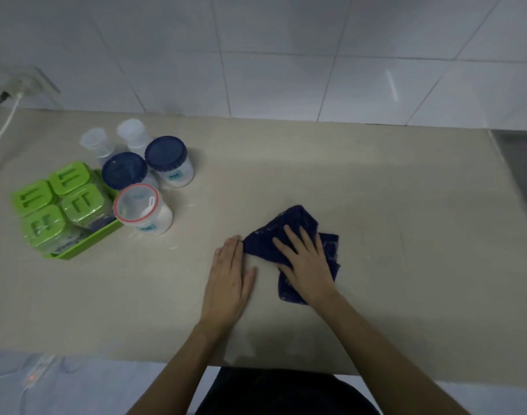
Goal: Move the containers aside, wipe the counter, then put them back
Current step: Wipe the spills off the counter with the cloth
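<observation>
A dark blue cloth (269, 239) lies crumpled on the beige counter (376, 205), near its middle. My right hand (305, 262) presses flat on the cloth with fingers spread. My left hand (230, 278) rests flat on the bare counter just left of it, fingertips touching the cloth's edge. The containers stand grouped at the left: two blue-lidded jars (169, 160), a clear tub with a red rim (142, 209), two small frosted bottles (96, 143), and a green tray (88, 245) of several green-lidded boxes.
A white tiled wall (286, 55) backs the counter. A wall socket with two cables (7, 94) sits at the far left. A metal sink edge (519, 163) borders the counter on the right. White powder smears show near the tub.
</observation>
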`<state>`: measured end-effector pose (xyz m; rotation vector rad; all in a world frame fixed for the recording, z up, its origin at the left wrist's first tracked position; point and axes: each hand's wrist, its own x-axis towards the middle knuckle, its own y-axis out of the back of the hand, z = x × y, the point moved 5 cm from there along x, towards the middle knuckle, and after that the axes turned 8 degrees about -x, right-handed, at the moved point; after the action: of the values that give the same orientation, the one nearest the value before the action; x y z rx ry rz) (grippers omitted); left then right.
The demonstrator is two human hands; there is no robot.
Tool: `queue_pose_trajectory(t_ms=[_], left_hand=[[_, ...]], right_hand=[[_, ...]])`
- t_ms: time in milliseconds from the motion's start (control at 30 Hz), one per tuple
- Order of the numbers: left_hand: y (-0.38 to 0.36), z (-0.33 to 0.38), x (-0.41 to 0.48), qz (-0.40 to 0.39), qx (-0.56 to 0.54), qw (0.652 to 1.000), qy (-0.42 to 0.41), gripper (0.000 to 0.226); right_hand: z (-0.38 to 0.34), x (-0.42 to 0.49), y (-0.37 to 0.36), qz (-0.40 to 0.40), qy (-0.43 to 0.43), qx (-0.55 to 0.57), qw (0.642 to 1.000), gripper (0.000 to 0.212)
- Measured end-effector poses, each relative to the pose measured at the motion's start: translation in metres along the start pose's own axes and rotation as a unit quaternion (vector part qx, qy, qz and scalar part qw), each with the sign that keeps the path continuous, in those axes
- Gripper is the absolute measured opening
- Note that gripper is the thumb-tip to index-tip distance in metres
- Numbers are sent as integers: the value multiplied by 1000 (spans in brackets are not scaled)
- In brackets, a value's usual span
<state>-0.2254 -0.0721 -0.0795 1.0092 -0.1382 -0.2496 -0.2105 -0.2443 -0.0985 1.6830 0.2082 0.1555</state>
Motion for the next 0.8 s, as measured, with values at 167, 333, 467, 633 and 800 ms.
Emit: queue_pose_trajectory(t_ms=[167, 333, 467, 633, 800], left_hand=[[-5, -10, -11, 10, 41, 999, 24, 64], [-6, -8, -10, 16, 15, 1000, 11, 71], [-5, -10, -14, 28, -12, 999, 14, 71], [-4, -9, -11, 35, -75, 996, 16, 64], [-2, -17, -9, 44, -92, 994, 42, 62]], right_hand=[[84, -41, 10, -4, -79, -8, 997, 48], [168, -93, 26, -23, -189, -3, 982, 63], [125, -70, 15, -40, -108, -12, 993, 61], [26, -13, -3, -59, 93, -51, 993, 56], [51, 21, 1, -75, 154, -33, 985, 54]])
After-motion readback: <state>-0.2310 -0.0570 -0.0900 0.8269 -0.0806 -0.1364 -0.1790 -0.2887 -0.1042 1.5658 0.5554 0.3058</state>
